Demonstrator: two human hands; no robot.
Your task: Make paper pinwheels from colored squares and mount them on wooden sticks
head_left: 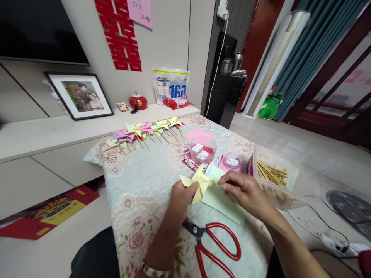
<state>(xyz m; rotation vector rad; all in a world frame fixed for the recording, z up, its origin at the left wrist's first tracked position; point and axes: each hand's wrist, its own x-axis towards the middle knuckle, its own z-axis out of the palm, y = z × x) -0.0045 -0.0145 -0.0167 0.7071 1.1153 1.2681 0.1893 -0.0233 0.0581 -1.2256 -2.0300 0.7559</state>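
A pale yellow paper pinwheel (201,180) is pinched between the thumb and fingers of my left hand (183,195), its blades folded and spread. To its right, my right hand (242,188) is closed in a pinch near one blade; whatever lies between its fingertips is too small to name. Under both hands lie light green paper sheets (223,200). Red-handled scissors (216,239) rest on the tablecloth in front of me, their blades partly hidden by my left wrist.
Several finished pinwheels on sticks (145,131) lie along the table's far edge. A round clear container with small white boxes (203,150) sits beyond my hands. On the right, a plastic box (272,170) holds wooden sticks. A white cabinet (52,135) borders the table.
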